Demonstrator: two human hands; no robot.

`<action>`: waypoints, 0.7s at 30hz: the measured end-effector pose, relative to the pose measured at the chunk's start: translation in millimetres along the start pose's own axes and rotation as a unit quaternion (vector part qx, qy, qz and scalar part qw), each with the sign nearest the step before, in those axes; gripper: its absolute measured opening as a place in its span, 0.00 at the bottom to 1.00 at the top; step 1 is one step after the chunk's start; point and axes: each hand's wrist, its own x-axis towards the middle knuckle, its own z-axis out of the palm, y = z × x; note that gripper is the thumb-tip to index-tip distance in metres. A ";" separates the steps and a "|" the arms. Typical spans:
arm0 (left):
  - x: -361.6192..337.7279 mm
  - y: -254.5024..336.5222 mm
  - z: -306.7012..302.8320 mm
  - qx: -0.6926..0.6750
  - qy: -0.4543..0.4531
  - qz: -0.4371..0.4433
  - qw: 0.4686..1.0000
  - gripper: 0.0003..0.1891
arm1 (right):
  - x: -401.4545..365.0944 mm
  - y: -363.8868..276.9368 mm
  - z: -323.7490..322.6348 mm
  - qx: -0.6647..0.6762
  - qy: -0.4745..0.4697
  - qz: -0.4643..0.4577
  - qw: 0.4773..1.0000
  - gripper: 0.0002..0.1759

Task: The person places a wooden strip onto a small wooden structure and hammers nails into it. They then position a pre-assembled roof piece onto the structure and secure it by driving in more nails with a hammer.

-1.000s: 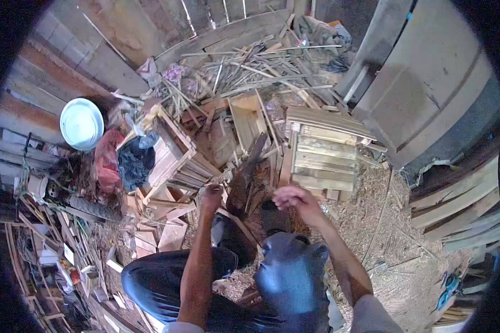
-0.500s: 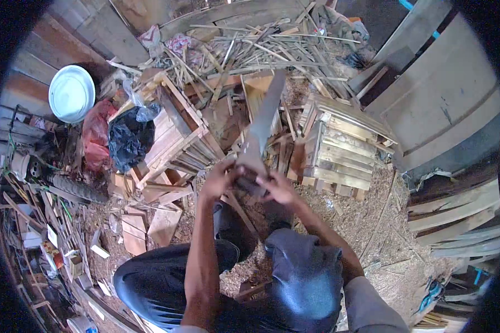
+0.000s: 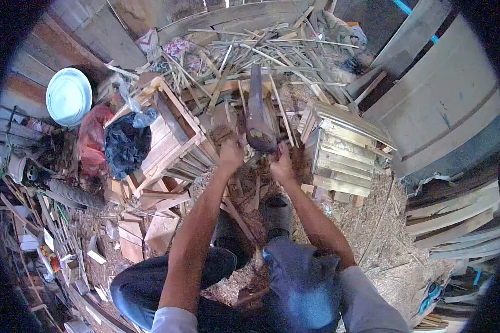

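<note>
A handsaw [image 3: 255,108] points away from me, its narrow blade end toward the scrap pile and its dark handle toward me. My left hand [image 3: 231,154] is closed just left of the handle; what its fingers hold, if anything, is hidden. At the handle's lower right corner, my right hand [image 3: 281,165] has its fingers closed on the edge. Below the saw, loose wood pieces lie between my feet and two slatted wooden crates, the left one [image 3: 169,130] tilted and the right one [image 3: 344,152] standing.
Thin wood strips [image 3: 283,50] are heaped at the back. A white basin [image 3: 68,97], a red bag [image 3: 93,141] and a black bag [image 3: 126,145] are at left. Curved boards [image 3: 455,213] are stacked at right. Wood shavings [image 3: 372,233] cover the floor.
Both hands have moved forward, away from my body, and slightly apart. The saw has turned, its tip swinging left, and its handle has moved forward with them.
</note>
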 end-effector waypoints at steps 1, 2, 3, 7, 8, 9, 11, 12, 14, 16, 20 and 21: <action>-21.7 2.5 2.7 0.154 0.026 -0.010 0.988 0.18 | -4.7 5.6 0.6 0.011 0.009 -0.004 1.000 0.36; -32.8 -30.9 25.8 0.244 -0.017 0.006 0.970 0.19 | 4.6 58.7 21.5 -0.104 0.050 -0.110 0.987 0.46; -39.6 -62.8 49.1 0.330 -0.059 0.023 0.942 0.21 | -2.2 55.5 17.3 -0.106 0.053 -0.113 0.986 0.46; -66.4 -42.1 47.9 0.295 -0.069 0.002 0.953 0.25 | -23.6 22.3 2.0 -0.076 -0.163 0.054 0.982 0.33; -60.3 -79.7 67.8 0.237 -0.118 -0.005 0.964 0.25 | -26.4 17.0 -2.8 -0.052 -0.262 0.088 0.960 0.25; -58.6 -96.9 76.0 0.178 -0.165 -0.012 0.970 0.25 | -27.5 23.1 -0.6 -0.052 -0.260 0.084 0.961 0.25; -67.0 -45.1 55.9 0.167 -0.085 0.012 0.982 0.21 | -19.0 32.8 17.1 0.090 -0.233 0.241 0.938 0.23; -61.4 -45.3 48.9 0.162 -0.144 0.038 0.976 0.26 | -40.5 -36.9 -4.8 0.074 -0.176 0.244 0.951 0.23; -54.5 -17.9 16.6 0.167 -0.186 0.070 0.966 0.31 | -39.1 -58.8 -7.3 0.230 -0.167 0.269 0.920 0.21; -74.0 51.4 -35.0 0.115 -0.330 0.079 0.934 0.21 | -45.0 -65.3 -17.3 0.378 -0.167 0.291 0.863 0.20; -131.7 185.0 -128.9 0.023 -0.286 -0.150 0.946 0.34 | -53.1 -55.2 -64.3 0.463 -0.397 0.136 0.781 0.09; -130.8 192.6 -142.9 0.021 -0.264 -0.150 0.952 0.34 | -50.4 -66.1 -64.1 0.471 -0.458 0.101 0.747 0.06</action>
